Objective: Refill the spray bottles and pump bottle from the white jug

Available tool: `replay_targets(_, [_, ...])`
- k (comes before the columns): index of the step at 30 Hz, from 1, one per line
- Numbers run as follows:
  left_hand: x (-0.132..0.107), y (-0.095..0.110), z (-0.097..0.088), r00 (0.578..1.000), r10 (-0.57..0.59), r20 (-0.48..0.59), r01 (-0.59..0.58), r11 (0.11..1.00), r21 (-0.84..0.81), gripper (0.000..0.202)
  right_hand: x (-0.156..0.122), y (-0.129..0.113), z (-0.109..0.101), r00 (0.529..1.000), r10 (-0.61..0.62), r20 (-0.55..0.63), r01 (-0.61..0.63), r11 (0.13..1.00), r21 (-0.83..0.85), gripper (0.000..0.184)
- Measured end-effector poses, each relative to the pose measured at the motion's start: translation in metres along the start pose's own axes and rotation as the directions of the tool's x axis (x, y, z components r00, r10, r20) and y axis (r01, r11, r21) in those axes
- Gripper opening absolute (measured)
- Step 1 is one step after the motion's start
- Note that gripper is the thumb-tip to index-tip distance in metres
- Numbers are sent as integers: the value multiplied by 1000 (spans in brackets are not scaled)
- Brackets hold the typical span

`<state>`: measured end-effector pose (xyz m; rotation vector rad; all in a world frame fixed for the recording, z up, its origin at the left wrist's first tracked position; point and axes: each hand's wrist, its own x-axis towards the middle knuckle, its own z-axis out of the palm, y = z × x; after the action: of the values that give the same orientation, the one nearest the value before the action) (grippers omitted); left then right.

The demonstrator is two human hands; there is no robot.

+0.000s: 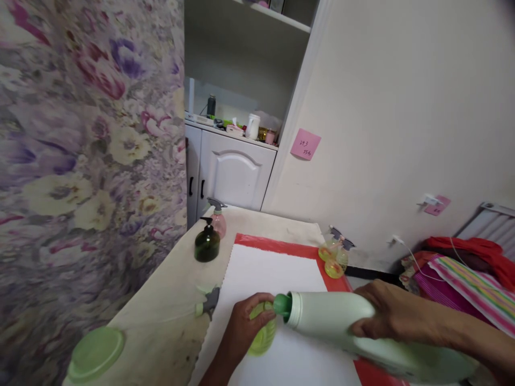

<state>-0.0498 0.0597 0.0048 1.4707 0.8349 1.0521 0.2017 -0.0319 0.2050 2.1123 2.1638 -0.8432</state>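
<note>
My left hand [245, 327] is closed around the upper part of a small yellow-green ribbed bottle [263, 339] standing on a white sheet [277, 279]. Gripped in my right hand [378, 311] is a large pale green jug [328, 313], tipped on its side. Its dark green spout [282, 305] meets the top of the small bottle; whether liquid is flowing I cannot tell. Left of my left hand, a grey and green trigger spray head [208, 304] with a clear tube lies on the table. A pale green cap [96, 354] sits at the table's near left.
A dark green pump bottle [206, 245] and a pink spray bottle [218, 222] stand at the back left. Yellow spray bottles [336, 262] stand on the red border [277, 245] at right. A floral curtain [92, 161] hangs left; a white cabinet [235, 169] stands behind.
</note>
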Motion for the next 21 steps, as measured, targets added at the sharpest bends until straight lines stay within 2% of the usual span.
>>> replay_targets(6, [2,-5,0,1000,10,-12,-10,1000,-13,19,8,32,27,998,46,34,-53,971,234,29])
replay_targets(11, [-1,-6,-2,994,95,60,-95,995,0,22,9,59,39,999,40,-36,-17,865,502,40])
replay_targets(16, [-2,-14,-5,990,124,74,-128,990,58,31,16,75,46,972,-33,-235,192,692,696,38])
replay_targets(21, [0,-23,-7,983,170,63,-176,978,113,34,58,79,73,880,87,-466,356,529,770,49])
